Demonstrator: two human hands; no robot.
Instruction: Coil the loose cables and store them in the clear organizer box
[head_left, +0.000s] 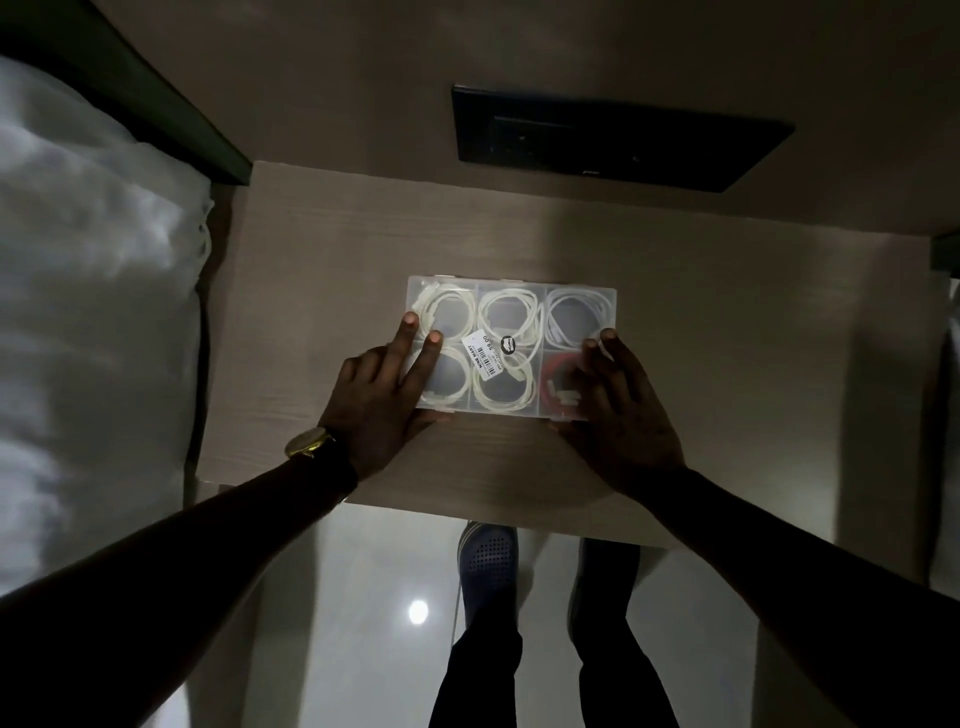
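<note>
The clear organizer box (519, 283) lies flat on the light wooden table (322, 291), its lid closed over six compartments. Several coiled white cables (506, 312) fill most compartments, and a coiled red cable (558, 371) sits in the near right one. A price sticker (485, 356) is stuck on the lid's middle. My left hand (382, 400) rests on the box's near left corner, fingers spread on the lid and thumb at the front edge. My right hand (618, 410) covers the near right corner the same way.
A white pillow and bedding (88, 322) lie along the table's left side. A black socket panel (613, 137) is set in the wall behind the table. Below the table's near edge are my legs and shoes (488, 561) on a glossy floor.
</note>
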